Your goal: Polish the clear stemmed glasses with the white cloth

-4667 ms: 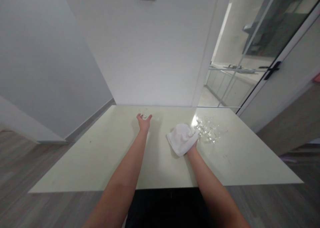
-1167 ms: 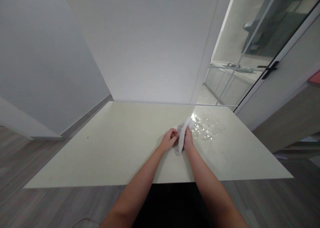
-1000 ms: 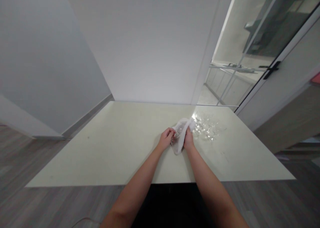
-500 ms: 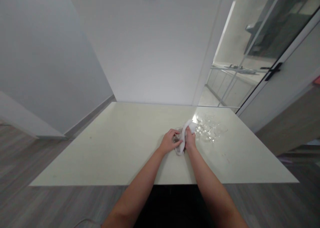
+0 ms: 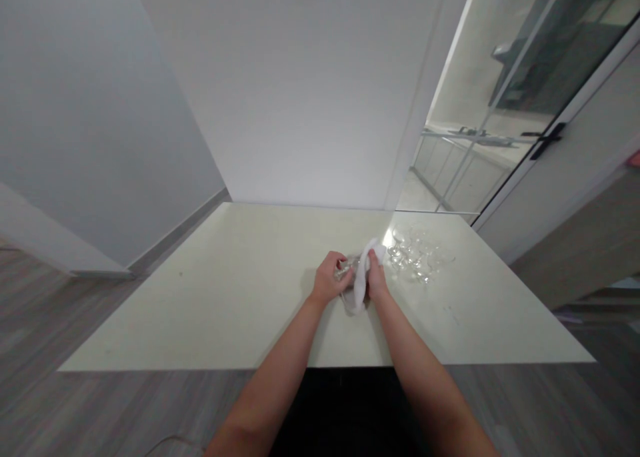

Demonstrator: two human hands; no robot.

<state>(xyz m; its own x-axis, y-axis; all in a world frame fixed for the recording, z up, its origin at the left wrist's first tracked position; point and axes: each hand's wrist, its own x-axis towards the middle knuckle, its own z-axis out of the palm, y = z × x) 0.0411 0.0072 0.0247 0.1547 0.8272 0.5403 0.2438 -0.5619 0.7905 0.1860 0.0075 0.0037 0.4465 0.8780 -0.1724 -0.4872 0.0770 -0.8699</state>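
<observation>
Just right of the table's middle, my right hand [image 5: 377, 280] closes on a white, soft, cloth-like item [image 5: 361, 285], its thumb pressed along the upper end. My left hand [image 5: 331, 278] curls its fingers round crinkled clear plastic [image 5: 344, 267] that joins the item's left side. More see-through material hangs at the item's lower edge, close to the table top. The exact kind of the white item cannot be made out. To the right of my right hand lies a spread of shiny clear plastic pieces [image 5: 417, 257].
The pale table [image 5: 200, 310] has its far edge against a white wall panel [image 5: 310, 110]. A glass-paned door [image 5: 480, 110] with a black handle [image 5: 547, 140] stands at the back right. A thin cable [image 5: 173, 438] lies on the floor at lower left.
My left hand has moved a little left, drawing the clear plastic away from the white item. My right hand has shifted slightly left with the item. The loose pieces have not moved.
</observation>
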